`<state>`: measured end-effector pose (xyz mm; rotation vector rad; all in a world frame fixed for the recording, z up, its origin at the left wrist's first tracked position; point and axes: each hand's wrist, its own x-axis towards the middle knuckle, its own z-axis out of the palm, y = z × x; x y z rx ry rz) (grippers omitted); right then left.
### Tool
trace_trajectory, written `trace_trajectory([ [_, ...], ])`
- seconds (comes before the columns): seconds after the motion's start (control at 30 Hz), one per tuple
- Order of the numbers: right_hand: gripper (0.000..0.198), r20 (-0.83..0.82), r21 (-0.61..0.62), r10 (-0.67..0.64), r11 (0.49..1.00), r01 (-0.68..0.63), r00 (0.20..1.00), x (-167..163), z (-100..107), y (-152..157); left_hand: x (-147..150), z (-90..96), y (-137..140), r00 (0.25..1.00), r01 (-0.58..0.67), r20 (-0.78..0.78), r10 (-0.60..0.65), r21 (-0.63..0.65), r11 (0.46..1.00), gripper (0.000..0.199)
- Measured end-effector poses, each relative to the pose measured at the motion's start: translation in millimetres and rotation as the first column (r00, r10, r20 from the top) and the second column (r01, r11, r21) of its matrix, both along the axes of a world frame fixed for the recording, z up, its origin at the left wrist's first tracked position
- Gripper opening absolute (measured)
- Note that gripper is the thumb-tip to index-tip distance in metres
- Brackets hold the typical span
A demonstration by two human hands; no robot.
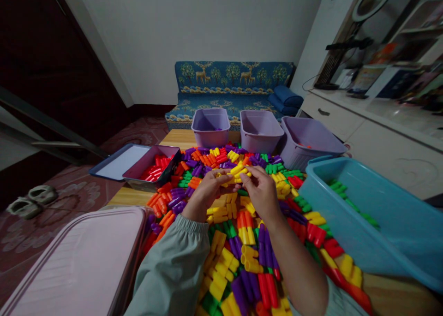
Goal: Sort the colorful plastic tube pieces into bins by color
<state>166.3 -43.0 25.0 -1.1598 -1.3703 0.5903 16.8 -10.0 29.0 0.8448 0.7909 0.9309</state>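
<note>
Yellow plastic building pieces point(238, 170) are held between my two hands above the middle of the table. My left hand point(211, 189) grips them from the left, its fingers partly behind them. From the right, my right hand point(260, 189) pinches the same pieces with thumb and fingers. Whether they are joined I cannot tell. Under and around both hands lie many bullet-shaped pieces in clusters: purple ones point(178, 199), orange ones point(159, 204), green ones point(304, 204) and more yellow ones point(221, 265).
Lilac bins point(210, 134) line the table's far side. A blue bin point(346, 223) with green pieces stands at right. At left are an open box point(155, 184) with red pieces and a pink-lidded container point(76, 260). A patterned sofa point(235, 83) stands behind the table point(134, 197).
</note>
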Motion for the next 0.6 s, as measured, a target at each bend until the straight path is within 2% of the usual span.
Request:
trace_trajectory([
  [0.17,0.026,0.031,-0.122,0.001,0.992,0.003,1.0,6,-6,6,1,-1.4,1,0.993,0.005,0.122,0.003,-0.067,0.998,0.019],
  [0.3,0.026,-0.091,-0.165,0.005,0.986,-0.02,0.996,7,-1,5,-1,3.2,1,0.977,0.035,0.211,-0.002,-0.153,0.988,0.036],
  [0.43,0.033,-0.234,-0.156,-0.036,0.988,-0.001,0.972,6,3,3,-5,10.3,-1,0.955,0.063,0.296,-0.007,-0.18,0.982,0.052],
  [0.6,0.033,-0.296,-0.121,-0.068,0.992,0.033,0.953,8,2,4,-10,10.0,-2,0.88,0.166,0.468,-0.084,-0.136,0.977,0.063],
])
